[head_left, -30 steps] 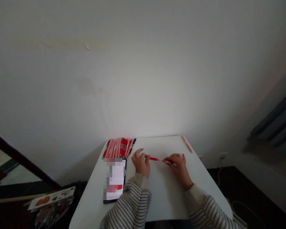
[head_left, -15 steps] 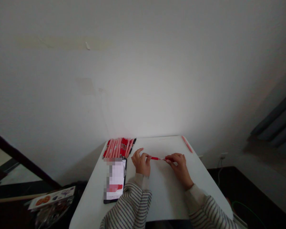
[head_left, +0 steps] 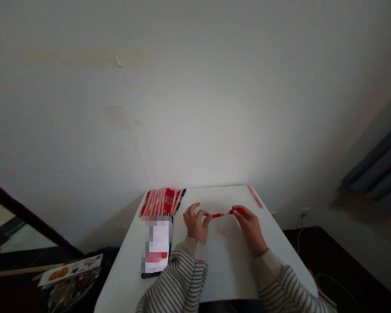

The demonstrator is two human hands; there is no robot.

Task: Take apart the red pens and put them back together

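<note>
A thin red pen point(head_left: 222, 214) is held level between both hands over the white table point(head_left: 228, 265). My left hand point(head_left: 196, 224) pinches its left end with thumb and forefinger, the other fingers spread. My right hand point(head_left: 249, 226) grips its right end. Both sleeves are striped. A row of several red and pink pens point(head_left: 163, 201) lies at the table's far left corner, just beyond my left hand.
A phone point(head_left: 157, 247) with a lit screen lies flat left of my left arm. One pink pen point(head_left: 255, 197) lies alone near the far right edge. A packet point(head_left: 68, 271) sits below the table on the left. A wall rises right behind the table.
Both hands have lifted the pen slightly and shifted it to the right. The right hand has slid outward along it, so more of the pen shows between the hands.
</note>
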